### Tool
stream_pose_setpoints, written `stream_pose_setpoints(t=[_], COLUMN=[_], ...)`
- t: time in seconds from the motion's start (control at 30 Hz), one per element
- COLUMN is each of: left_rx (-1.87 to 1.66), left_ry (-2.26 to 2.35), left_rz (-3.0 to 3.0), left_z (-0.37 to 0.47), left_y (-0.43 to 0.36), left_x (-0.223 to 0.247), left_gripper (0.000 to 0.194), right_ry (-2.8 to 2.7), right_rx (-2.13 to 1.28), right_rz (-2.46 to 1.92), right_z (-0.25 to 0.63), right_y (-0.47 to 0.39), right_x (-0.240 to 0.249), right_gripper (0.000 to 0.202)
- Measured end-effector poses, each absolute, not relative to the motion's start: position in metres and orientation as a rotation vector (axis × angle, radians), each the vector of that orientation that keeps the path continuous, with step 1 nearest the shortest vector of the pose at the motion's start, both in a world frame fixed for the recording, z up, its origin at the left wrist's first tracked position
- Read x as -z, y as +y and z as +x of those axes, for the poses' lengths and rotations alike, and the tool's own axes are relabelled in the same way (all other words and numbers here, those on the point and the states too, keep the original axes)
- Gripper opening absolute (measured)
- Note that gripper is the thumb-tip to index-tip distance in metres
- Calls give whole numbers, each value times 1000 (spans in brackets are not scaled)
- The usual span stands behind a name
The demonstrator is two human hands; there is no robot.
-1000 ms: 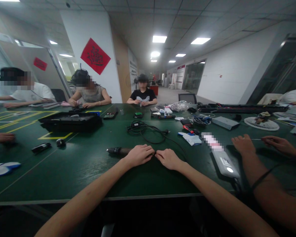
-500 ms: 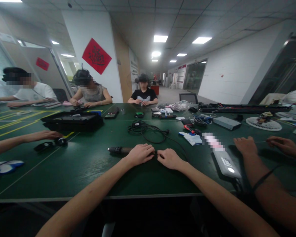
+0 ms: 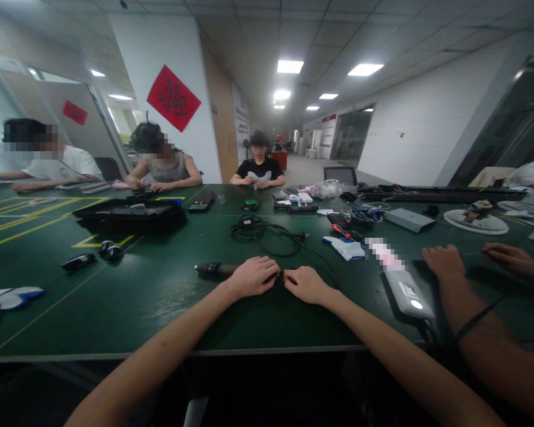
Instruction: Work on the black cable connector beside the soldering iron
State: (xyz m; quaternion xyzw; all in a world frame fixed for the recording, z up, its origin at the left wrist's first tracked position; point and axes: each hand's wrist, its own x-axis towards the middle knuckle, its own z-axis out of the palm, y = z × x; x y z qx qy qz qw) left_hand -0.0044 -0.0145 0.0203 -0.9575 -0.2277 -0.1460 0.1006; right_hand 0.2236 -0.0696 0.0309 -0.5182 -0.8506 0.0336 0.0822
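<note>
My left hand is closed over the rear end of a dark cylindrical tool, which lies on the green table with its tip pointing left. My right hand is closed in a pinch just to the right of my left fingertips, on the end of a thin black cable. The small gap between the hands shows a tiny dark part. A coiled black cable with a plug lies just beyond both hands.
A black tray lies at the back left. To the right are a blue-white glove, a red screwdriver, a grey-white device and another person's hands. A black object lies left. Several people sit around the table.
Another person's hand on the left has withdrawn from the small black objects. My own hands have barely moved.
</note>
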Motion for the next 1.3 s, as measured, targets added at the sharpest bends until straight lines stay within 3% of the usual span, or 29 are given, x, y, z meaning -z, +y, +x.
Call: stream_pose_setpoints(t=[1.3], left_rx=[459], left_ry=[-722], left_rz=[-2815], left_z=[-3], left_y=[-14], left_x=[-19], left_gripper=[17], right_ry=[-2534], right_rx=[-87], right_rz=[-1506], right_z=[226], right_y=[-69], right_x=[-29], right_gripper=[28])
